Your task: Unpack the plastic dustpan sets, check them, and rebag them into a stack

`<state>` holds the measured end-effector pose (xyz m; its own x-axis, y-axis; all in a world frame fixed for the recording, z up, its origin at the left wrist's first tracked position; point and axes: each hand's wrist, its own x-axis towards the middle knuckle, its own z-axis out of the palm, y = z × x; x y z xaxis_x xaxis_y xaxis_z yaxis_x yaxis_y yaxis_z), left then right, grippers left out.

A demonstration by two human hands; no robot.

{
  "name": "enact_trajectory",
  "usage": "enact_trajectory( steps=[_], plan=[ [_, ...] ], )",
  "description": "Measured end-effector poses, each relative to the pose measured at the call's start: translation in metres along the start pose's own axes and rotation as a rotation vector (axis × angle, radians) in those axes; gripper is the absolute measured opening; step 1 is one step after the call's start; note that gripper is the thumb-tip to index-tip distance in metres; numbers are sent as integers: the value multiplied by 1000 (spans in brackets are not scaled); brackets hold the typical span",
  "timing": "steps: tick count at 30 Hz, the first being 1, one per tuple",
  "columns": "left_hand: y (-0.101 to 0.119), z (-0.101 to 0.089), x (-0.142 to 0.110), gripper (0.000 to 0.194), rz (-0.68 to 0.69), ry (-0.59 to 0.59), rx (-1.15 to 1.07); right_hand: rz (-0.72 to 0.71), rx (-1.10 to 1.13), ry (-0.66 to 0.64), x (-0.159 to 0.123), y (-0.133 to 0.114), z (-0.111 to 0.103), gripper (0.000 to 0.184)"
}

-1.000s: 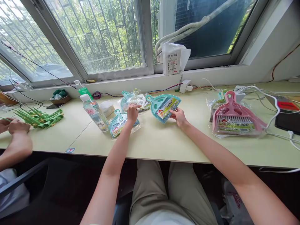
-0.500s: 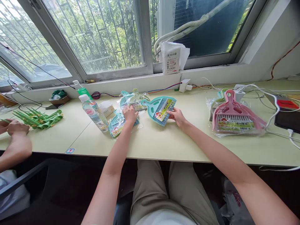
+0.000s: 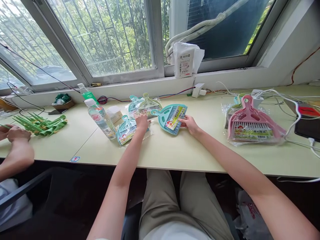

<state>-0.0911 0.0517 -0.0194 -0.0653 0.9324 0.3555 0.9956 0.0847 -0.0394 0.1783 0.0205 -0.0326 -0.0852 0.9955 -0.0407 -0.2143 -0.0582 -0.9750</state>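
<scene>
My right hand (image 3: pixel 189 124) grips the bristle end of a teal dustpan-and-brush set (image 3: pixel 168 119), its thumb by the yellow-green label. The set is tilted, its handle pointing left. Over the plastic-wrapped sets to the left, my left hand (image 3: pixel 141 122) has its fingers bent together; what they hold, if anything, is hidden. Beside and partly under that hand lies a wrapped teal dustpan set (image 3: pixel 126 130). Just behind it are a wrapped olive-green dustpan (image 3: pixel 147 104) and another teal dustpan (image 3: pixel 133 104).
Two bottles, a clear one (image 3: pixel 101 119) and a green-labelled one (image 3: pixel 87 93), stand left of the sets. To the right lies a wrapped pink dustpan set (image 3: pixel 250 121) near white cables (image 3: pixel 295 103). A co-worker's hands (image 3: pixel 18 134) are by green strips (image 3: pixel 47 126).
My left hand has shifted slightly right, and its fingers have drawn closer together. My right hand and the teal set stay almost where they were.
</scene>
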Motion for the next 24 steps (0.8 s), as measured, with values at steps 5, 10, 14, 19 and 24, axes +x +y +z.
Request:
enact_trajectory(
  steps=[5, 10, 14, 19, 24],
  plan=[
    [3, -3, 0, 6, -21, -29, -190, -1, 12, 20, 2, 3, -1, 15],
    [5, -4, -4, 13, 21, 39, -267, 6, 5, 26, 2, 3, -2, 16],
    [3, -6, -6, 33, 17, 88, -362, 16, 0, 32, 1, 2, -1, 15],
    [4, -8, -5, 19, -28, 24, -191, 31, -3, 12, 1, 2, -1, 15],
    [5, -11, -5, 24, -40, -59, -64, 25, 1, -7, 2, 4, -1, 15]
  ],
)
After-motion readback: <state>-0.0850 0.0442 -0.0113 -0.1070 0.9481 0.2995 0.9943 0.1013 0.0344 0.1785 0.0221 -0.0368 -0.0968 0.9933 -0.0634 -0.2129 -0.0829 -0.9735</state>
